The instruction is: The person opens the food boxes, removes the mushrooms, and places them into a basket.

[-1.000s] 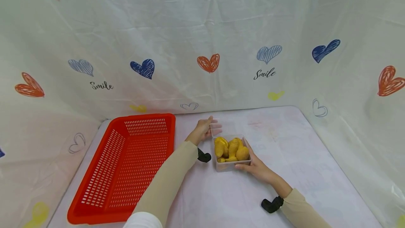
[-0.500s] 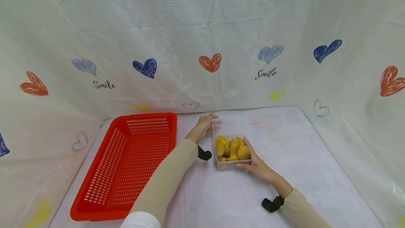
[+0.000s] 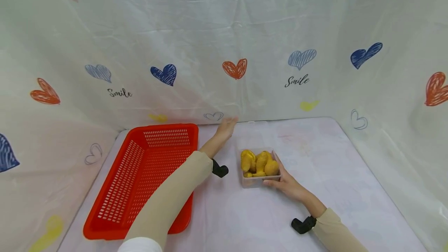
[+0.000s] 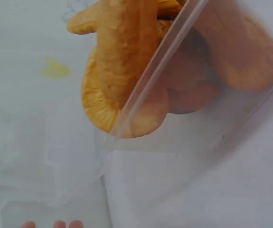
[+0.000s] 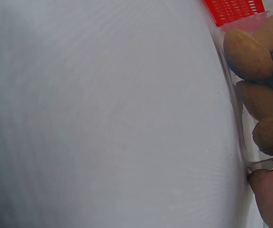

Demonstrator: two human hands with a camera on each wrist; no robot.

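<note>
A clear plastic box [image 3: 252, 182] stands on the table, filled with several yellow-orange mushrooms [image 3: 261, 163]. Gills show on one mushroom [image 4: 99, 102] in the left wrist view. My right hand [image 3: 287, 184] grips the box at its near right corner, thumb on the front wall and fingers along the right side. The transparent lid [image 3: 257, 122] stands raised at the back of the box, faint against the table. My left hand [image 3: 225, 127] is behind and left of the box, fingers straight and holding nothing. Its fingertips [image 4: 75, 224] show at the bottom of the left wrist view.
A large red plastic basket [image 3: 193, 139] with slotted walls lies left of the box, partly covered by my left sleeve. White sheeting printed with hearts [image 3: 235, 69] hangs behind the white table [image 3: 315, 154] and along both sides.
My left hand has come away from the lid, moving back and to the left. My right hand keeps its grip on the box. The whole view has shifted slightly.
</note>
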